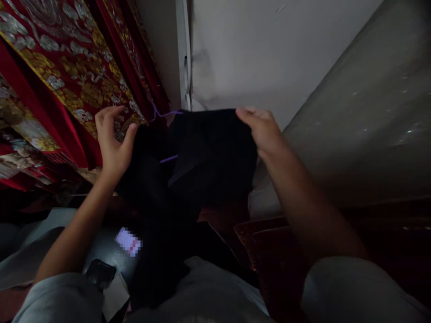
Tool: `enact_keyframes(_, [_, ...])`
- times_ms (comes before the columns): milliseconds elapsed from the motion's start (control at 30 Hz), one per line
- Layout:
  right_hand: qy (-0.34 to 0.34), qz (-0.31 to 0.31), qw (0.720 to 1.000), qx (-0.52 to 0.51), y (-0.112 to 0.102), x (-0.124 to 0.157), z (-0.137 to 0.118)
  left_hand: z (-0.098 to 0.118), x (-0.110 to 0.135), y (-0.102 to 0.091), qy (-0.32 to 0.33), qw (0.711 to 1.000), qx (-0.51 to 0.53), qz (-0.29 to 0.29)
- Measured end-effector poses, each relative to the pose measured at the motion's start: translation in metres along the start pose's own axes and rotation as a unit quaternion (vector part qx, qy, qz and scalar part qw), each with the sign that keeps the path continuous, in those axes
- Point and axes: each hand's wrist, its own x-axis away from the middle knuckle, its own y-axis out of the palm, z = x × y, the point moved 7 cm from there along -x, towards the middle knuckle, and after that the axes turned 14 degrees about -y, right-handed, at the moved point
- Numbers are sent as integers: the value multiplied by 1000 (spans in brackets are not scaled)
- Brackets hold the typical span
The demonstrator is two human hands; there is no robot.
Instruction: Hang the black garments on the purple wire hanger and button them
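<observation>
A black garment is held up in front of me, with a thin purple thread running across it and up toward its top edge. My left hand pinches the garment's left edge, fingers curled. My right hand grips the top right corner, fingers closed over the cloth. The lower part of the garment hangs down into my lap and is lost in the dark.
Red and gold embroidered fabric fills the left. A white wall rises behind, a grey surface at right. A dark phone and a small blurred label lie by my lap.
</observation>
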Motion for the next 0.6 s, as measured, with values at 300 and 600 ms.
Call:
enact_keyframes(300, [-57, 73, 993, 74, -30, -44, -8, 18, 63, 80, -56, 964, -66, -251])
enact_keyframes(600, [-73, 101, 987, 106, -62, 2, 13, -32, 152, 164, -159, 850, -258, -432])
